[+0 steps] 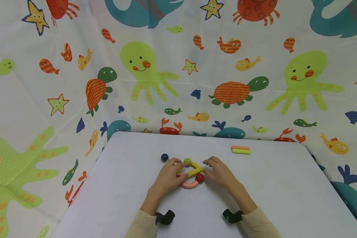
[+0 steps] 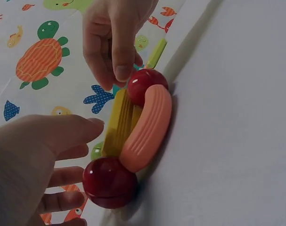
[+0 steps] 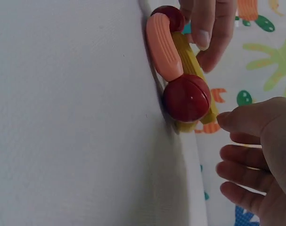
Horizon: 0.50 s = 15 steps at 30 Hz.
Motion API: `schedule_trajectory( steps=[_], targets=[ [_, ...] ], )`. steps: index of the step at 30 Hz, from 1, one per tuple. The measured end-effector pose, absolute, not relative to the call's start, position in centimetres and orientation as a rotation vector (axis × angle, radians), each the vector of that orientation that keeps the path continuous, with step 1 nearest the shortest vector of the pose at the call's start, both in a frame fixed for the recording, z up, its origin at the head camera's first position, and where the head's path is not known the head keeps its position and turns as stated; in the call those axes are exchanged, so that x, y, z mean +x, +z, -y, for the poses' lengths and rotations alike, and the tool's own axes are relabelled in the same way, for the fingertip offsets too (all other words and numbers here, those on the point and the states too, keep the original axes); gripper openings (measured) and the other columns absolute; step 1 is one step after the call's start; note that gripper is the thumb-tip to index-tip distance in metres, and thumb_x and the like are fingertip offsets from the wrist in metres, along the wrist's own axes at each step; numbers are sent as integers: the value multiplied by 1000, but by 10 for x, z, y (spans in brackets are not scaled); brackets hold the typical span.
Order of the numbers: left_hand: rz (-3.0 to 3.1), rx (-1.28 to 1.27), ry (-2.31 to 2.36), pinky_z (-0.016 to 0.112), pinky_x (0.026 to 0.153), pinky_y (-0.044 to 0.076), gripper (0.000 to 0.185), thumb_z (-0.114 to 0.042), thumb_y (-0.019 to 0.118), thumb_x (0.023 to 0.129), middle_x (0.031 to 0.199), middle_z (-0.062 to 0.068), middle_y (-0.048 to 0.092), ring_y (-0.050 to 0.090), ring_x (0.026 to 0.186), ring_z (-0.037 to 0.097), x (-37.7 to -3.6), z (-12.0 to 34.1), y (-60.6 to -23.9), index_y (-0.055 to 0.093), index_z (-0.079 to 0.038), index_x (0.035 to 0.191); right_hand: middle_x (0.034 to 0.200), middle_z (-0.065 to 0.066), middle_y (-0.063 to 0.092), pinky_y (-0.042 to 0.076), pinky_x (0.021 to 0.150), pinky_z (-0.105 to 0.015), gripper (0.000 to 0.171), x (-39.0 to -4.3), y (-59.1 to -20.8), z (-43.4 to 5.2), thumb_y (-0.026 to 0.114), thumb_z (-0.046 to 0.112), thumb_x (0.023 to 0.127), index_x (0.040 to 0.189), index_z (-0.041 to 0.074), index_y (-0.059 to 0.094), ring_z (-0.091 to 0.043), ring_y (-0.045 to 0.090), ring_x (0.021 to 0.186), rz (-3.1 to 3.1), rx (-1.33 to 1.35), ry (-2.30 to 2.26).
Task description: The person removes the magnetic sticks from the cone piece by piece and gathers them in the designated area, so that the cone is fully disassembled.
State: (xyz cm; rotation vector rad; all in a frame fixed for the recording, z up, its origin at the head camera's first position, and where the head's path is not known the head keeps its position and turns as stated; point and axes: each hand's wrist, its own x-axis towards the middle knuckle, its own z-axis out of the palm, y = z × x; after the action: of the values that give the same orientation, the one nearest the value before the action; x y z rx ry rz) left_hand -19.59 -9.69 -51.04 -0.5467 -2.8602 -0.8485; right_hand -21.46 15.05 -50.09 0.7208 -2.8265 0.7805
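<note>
Toy assembly (image 1: pixel 190 173): yellow ribbed bars, pink curved bar, red and green balls joined; lies flat mid-surface, nearer the far edge.

The table (image 1: pixel 285 198) is plain pale grey-white. On it, the little toy frame (image 1: pixel 190 173) mixes yellow sticks, a salmon-pink curved piece (image 1: pixel 189 185), a green ball (image 1: pixel 187 161) and glossy dark red balls (image 1: pixel 200 178). Left of the frame lies a navy blue ball (image 1: pixel 164 157); to its right, a pair of sticks (image 1: pixel 241 150), one orange-pink, one lime yellow. Behind the table hangs a white cloth (image 1: pixel 178 72) printed with lime octopuses, orange-striped turtles, teal whales, red crabs and yellow starfish. Both sleeves (image 1: pixel 142 224) are cream.
</note>
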Motion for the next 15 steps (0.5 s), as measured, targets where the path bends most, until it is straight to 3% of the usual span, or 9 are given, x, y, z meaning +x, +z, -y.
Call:
schedule_trajectory(
  steps=[5, 15],
  targets=[
    [2985, -484, -1064, 26, 71, 44, 36, -41, 73, 88, 106, 1, 48, 49, 85, 13, -196, 108, -504, 70, -17, 115, 105, -2, 67, 58, 86, -34, 30, -212, -505, -146, 74, 17, 89, 117, 9, 69, -14, 61, 94, 2838, 740, 775],
    [3111, -572, -1207, 25, 71, 45, 37, -34, 79, 84, 91, -2, 58, 51, 85, 13, -199, 122, -500, 69, -13, 114, 102, 0, 69, 58, 85, -32, 24, -212, -510, -140, 72, 16, 91, 114, 9, 71, -12, 61, 91, 2787, 829, 699]
  ],
)
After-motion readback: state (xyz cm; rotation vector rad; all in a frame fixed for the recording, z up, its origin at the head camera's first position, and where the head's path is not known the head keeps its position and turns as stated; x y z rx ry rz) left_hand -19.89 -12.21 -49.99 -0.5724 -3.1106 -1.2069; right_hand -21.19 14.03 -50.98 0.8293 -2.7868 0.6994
